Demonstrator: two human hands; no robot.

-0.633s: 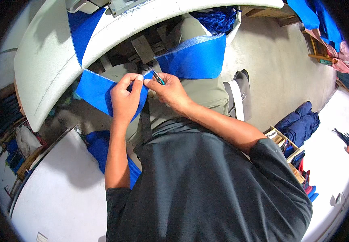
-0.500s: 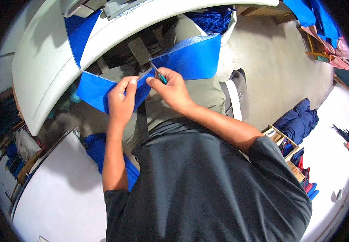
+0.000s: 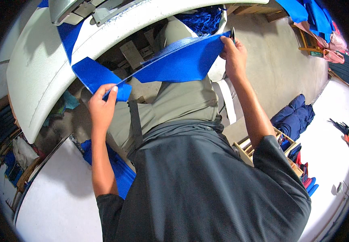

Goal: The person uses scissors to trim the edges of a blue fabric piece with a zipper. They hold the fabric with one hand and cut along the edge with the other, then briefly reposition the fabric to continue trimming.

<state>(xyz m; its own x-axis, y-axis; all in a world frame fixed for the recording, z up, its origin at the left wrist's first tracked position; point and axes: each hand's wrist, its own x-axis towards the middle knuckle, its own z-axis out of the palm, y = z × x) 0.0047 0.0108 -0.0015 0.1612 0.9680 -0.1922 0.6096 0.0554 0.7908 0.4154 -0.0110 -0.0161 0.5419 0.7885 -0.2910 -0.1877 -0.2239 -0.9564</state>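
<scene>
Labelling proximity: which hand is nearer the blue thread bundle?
Right. The right hand is below and right of the blue thread bundle; the left hand is farther, lower left.

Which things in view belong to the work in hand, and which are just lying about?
In hand:
blue fabric, pinched by the left hand and right hand
thin dark tool at the right hand, mostly hidden

Apparently lying about:
navy bundle
pink cloth

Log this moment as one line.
left hand: pinching blue fabric | right hand: gripping its upper corner | blue fabric: stretched between hands
</scene>
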